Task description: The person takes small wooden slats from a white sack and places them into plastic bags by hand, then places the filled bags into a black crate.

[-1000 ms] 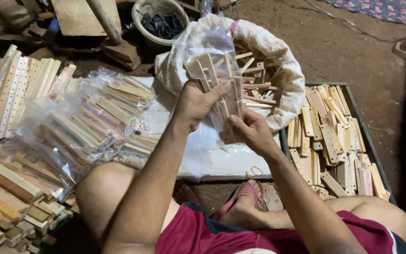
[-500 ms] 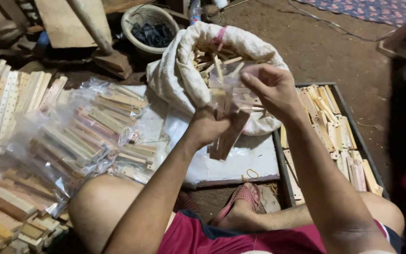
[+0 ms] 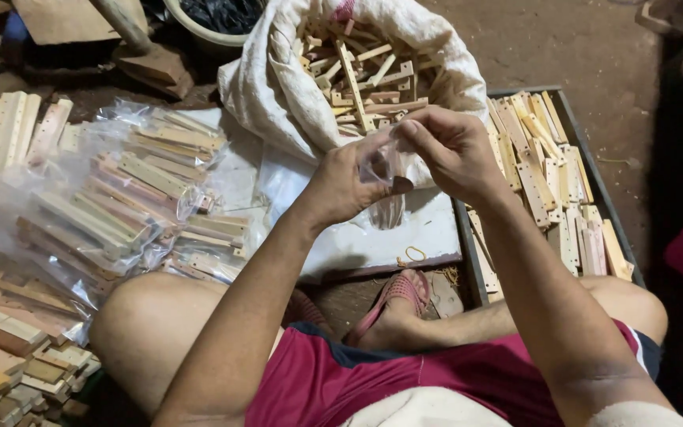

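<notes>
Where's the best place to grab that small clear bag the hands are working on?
Pinch the clear plastic bag at its gathered top, coming from above. Left hand and right hand already pinch it there; the filled part hangs loose below, likely slippery.

Bare arms and hands (image 3: 405,170), maroon shorts (image 3: 405,379) with a dark waistband, and a pink sandal (image 3: 393,296) on one foot.

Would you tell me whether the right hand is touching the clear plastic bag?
Touching: the head view shows the right hand pinching the clear plastic bag.
</notes>
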